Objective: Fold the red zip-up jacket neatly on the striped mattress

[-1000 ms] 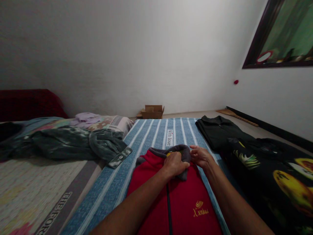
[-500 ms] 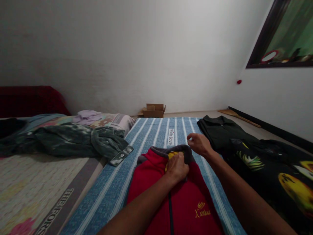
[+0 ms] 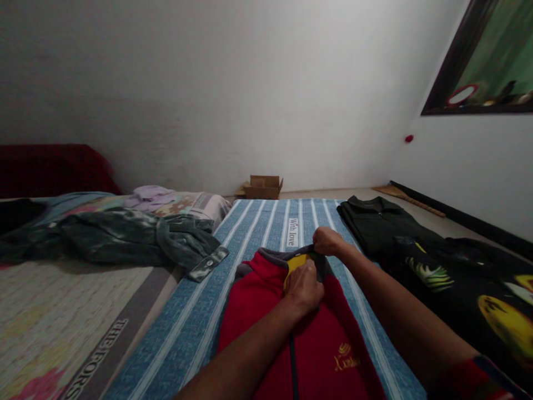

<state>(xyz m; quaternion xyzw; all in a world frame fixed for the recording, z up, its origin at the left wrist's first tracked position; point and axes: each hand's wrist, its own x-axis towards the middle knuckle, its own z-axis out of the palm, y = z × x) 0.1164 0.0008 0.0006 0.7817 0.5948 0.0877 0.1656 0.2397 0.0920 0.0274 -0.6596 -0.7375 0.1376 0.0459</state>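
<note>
Red jacket [image 3: 262,316], lower centre of frame — left grip [image 3: 306,288] closed on grey collar [image 3: 321,268], right grip [image 3: 327,241] pinching collar's upper edge. Folded dark garment [image 3: 375,222] — right of frame.

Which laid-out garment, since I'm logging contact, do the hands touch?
The red jacket: left hand and right hand are both at its grey collar. The mottled green garment, dark folded garment and fruit-print garment lie untouched.

Red jacket [image 3: 250,303], grey collar [image 3: 320,266], front up on blue striped sheet [image 3: 175,333]
</note>
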